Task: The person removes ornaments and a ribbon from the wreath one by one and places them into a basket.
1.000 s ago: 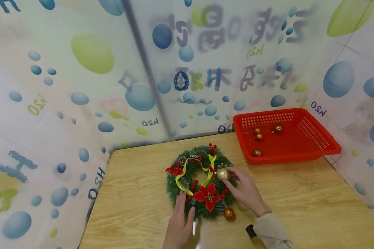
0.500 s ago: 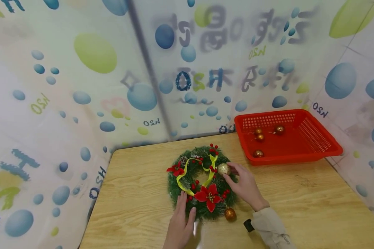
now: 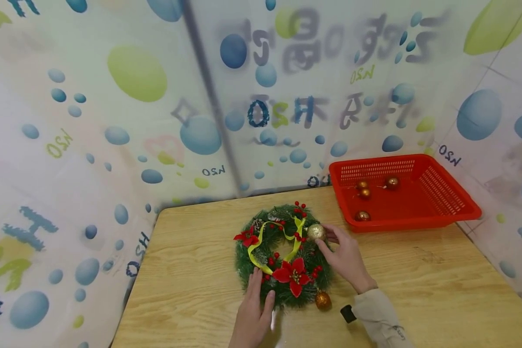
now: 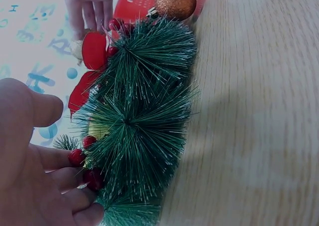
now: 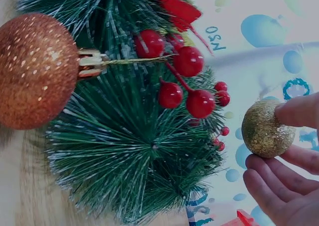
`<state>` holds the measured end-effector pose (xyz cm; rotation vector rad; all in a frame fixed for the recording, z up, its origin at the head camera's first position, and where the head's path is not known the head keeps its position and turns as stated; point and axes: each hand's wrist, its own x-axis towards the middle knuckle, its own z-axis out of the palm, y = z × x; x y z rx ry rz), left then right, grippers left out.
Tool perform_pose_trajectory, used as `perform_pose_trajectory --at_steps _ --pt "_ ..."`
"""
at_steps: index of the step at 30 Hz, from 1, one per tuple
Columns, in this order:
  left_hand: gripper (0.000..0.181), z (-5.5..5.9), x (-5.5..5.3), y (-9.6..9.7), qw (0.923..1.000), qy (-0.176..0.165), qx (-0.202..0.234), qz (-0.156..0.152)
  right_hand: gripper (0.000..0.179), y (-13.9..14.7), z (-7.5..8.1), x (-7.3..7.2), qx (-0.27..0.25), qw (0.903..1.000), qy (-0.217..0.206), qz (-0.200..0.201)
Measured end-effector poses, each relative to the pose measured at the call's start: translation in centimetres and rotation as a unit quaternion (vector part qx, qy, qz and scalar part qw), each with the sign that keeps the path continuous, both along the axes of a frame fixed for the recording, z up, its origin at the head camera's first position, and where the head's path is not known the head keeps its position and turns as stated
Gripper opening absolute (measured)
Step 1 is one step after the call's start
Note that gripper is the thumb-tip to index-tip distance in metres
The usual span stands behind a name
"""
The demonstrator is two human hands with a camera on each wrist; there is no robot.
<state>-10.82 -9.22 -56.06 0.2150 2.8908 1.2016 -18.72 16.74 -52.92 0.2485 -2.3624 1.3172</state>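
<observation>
A green wreath [image 3: 245,263] lies on the wooden table, trimmed with red poinsettias [image 3: 294,276], red berries and a yellow ribbon [image 3: 254,255]. Over its right side, my right hand [image 3: 349,258] pinches a gold glitter bauble [image 3: 316,232] between thumb and fingers. In the right wrist view, the gold bauble [image 5: 267,129] is held apart from the needles. My left hand [image 3: 253,311] touches the wreath's lower left edge, its fingers extended; the left wrist view has the fingertips beside red berries [image 4: 93,178]. A copper glitter bauble [image 3: 323,300] hangs by a cord from the wreath's lower right.
A red plastic basket [image 3: 417,224] stands at the table's back right, with several copper and gold baubles [image 3: 392,182] inside. Behind the wooden table [image 3: 191,261] hangs a white curtain [image 3: 165,125] printed with blue and green dots. A black object [image 3: 348,314] shows at the right sleeve.
My right hand has moved the gold bauble slightly up and to the right, a little away from the wreath's middle. My left hand keeps its place at the wreath's edge.
</observation>
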Motion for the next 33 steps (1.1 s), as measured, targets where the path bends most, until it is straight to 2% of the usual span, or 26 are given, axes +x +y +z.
perform_pose_trajectory --at_steps 6,16,22,27,33 --pt "0.067 0.0 -0.1 0.2 0.9999 0.008 -0.006 -0.002 0.041 0.8 0.1 0.1 -0.034 0.9994 0.011 0.002" --pt "0.069 0.1 0.0 0.2 0.9999 -0.011 -0.005 0.005 0.040 2.2 1.1 0.0 -0.034 0.9992 0.017 -0.013" --pt "0.068 0.0 0.1 0.2 0.9998 -0.007 -0.011 0.012 0.042 3.0 1.6 -0.4 -0.035 0.9990 0.016 -0.024" --pt "0.069 0.2 0.2 0.2 0.9998 -0.013 -0.008 0.014 0.042 3.6 1.9 -0.7 -0.031 0.9985 0.038 -0.025" --pt "0.067 0.1 0.2 0.3 0.9999 0.002 -0.007 0.013 0.040 4.3 1.9 -1.4 -0.036 0.9978 0.045 -0.031"
